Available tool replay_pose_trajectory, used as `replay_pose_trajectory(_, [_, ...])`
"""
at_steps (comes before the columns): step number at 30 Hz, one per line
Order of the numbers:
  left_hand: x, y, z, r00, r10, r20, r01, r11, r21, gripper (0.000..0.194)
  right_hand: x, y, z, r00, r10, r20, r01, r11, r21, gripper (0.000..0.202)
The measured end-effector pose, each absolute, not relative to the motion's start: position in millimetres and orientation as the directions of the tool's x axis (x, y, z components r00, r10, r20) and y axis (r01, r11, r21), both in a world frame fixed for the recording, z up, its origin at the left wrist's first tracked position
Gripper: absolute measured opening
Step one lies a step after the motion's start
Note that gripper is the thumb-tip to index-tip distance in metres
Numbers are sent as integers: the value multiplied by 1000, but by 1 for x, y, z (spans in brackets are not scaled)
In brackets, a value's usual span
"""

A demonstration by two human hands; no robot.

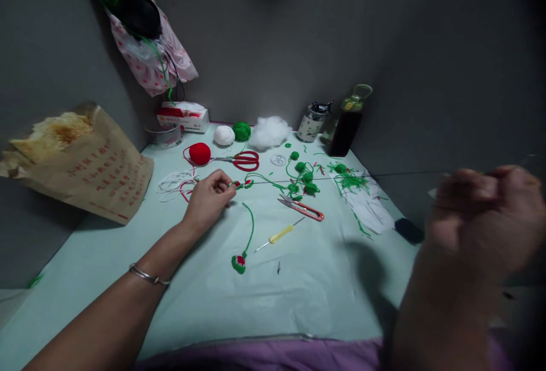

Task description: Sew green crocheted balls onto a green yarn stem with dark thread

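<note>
At ten o'clock, a paper bag holds browned bread, its red characters illegible. At eleven sit a clear tub and a tissue box; nearer, my left hand pinches a red-and-green crocheted piece. A labelled jar stands at twelve, a dark bottle at one. At two, my right hand is closed; whether on anything, I can't tell.

Just the one cam here, head-worn, looking forward and down over the table to the wall behind. Table's near edge sits low in frame. Right hand is super close to the lens, left hand further out.
</note>
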State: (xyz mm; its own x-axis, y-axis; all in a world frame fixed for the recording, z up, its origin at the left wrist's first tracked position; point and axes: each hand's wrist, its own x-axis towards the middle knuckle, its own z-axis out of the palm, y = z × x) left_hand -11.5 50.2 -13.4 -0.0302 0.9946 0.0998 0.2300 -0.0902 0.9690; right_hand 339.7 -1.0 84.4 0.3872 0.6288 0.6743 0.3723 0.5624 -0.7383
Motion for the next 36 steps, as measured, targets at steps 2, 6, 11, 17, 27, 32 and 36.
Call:
replay_pose_trajectory(2, [-6, 45, -11, 103, 995, 0, 50, -5, 999, 17, 320, 2, 74, 515, 621, 591, 123, 629, -768, 15])
replay_pose_trajectory(6, [8, 34, -5, 279, 955, -99, -161, 148, 976, 21, 262, 0, 54, 210, 817, 537, 97, 530, -843, 8])
replay_pose_trajectory(11, [15, 26, -1, 344, 930, -130, -186, 203, 961, 18, 226, -11, 39, -183, 835, 519, 438, 542, -717, 8])
replay_pose_trajectory(17, [18, 22, -2, 405, 912, -64, -171, 144, 975, 15, 217, -3, 23, -128, 961, 244, 256, 270, -928, 13])
replay_pose_trajectory(27, [23, 13, 0, 265, 957, 117, -13, -118, 993, 11, 212, 1, 17, -215, 974, 69, 150, 102, -983, 18])
replay_pose_trajectory(32, [28, 7, -1, 238, 949, 209, 59, -229, 972, 8, 208, -2, 16, -223, 968, 118, 203, 164, -965, 14])
replay_pose_trajectory(36, [30, 7, -1, 238, 951, 198, 104, -227, 968, 8, 206, -2, 15, -217, 967, 132, 253, 186, -949, 8])
